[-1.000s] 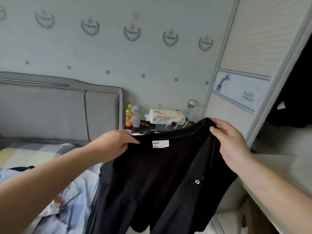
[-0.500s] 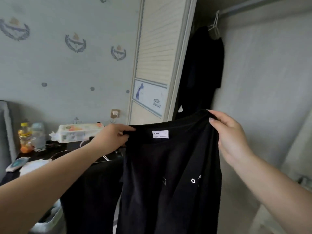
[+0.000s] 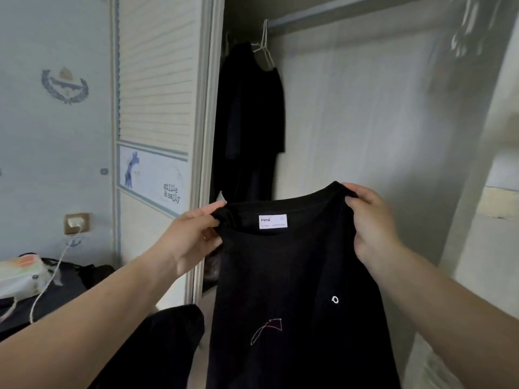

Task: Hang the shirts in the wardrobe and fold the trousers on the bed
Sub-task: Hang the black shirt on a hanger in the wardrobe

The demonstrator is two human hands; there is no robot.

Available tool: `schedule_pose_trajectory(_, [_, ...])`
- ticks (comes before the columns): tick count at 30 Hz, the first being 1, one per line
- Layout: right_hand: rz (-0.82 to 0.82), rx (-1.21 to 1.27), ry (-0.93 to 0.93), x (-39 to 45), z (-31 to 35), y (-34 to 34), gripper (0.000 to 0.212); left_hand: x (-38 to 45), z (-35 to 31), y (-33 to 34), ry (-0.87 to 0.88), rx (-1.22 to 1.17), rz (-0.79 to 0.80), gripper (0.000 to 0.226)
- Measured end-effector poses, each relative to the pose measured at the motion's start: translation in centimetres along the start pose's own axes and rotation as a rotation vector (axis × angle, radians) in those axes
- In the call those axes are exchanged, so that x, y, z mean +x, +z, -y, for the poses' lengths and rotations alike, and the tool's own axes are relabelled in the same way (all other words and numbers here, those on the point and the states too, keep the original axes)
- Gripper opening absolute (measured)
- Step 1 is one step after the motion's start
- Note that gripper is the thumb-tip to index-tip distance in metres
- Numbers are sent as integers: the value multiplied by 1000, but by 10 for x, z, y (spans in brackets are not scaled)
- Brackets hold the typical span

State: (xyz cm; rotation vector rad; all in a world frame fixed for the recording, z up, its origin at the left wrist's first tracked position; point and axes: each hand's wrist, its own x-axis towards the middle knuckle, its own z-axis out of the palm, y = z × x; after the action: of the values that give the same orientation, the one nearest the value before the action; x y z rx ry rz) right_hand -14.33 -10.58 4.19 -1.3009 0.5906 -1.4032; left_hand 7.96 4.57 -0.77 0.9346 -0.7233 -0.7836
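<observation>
Now the black cotton T-shirt with a white neck label (image 3: pixel 295 276) hangs in front of the open wardrobe (image 3: pixel 365 122), stretched between both hands. The left hand (image 3: pixel 193 237) pinches one shoulder seam, the right hand (image 3: pixel 370 220) grips the other, fingers curled into the cloth. To hang it well, I judge a hanger must go through the neck first, shoulders kept level, then hooked on the grey metal rail (image 3: pixel 351 9) beside the dark garments on white wire hangers (image 3: pixel 250 113). No free hanger is plainly visible. The shirt's hem is cut off below, the rail's right end is blurred, and the bed and trousers are out of view.
</observation>
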Motion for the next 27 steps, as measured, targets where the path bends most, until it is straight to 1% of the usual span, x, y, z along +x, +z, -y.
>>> schedule_pose_trajectory(4, [-145, 9, -23, 39, -2, 14, 35, 68, -15, 9, 8, -110, 66, 48])
schedule_pose_trajectory(9, [-389, -28, -131, 94, 10, 20, 30, 151, -38, 38, 34, -218, 178, 59])
schedule_pose_trajectory(12, [-491, -41, -211, 122, 21, 18, 28, 193, -52, 61, 60, -290, 235, 58])
schedule_pose_trajectory(16, [-537, -65, -271, 155, 39, 18, 28, 238, -74, 98, 70, -401, 271, 36])
schedule_pose_trajectory(18, [-531, -97, -299, 172, 48, 18, 29, 257, -82, 116, 82, -402, 272, 31])
schedule_pose_trajectory(22, [-510, -197, -367, 210, 68, 17, 27, 294, -97, 143, 155, -375, 278, 30])
schedule_pose_trajectory(27, [-493, -293, -486, 265, 94, 16, 20, 333, -122, 181, 247, -382, 336, 44])
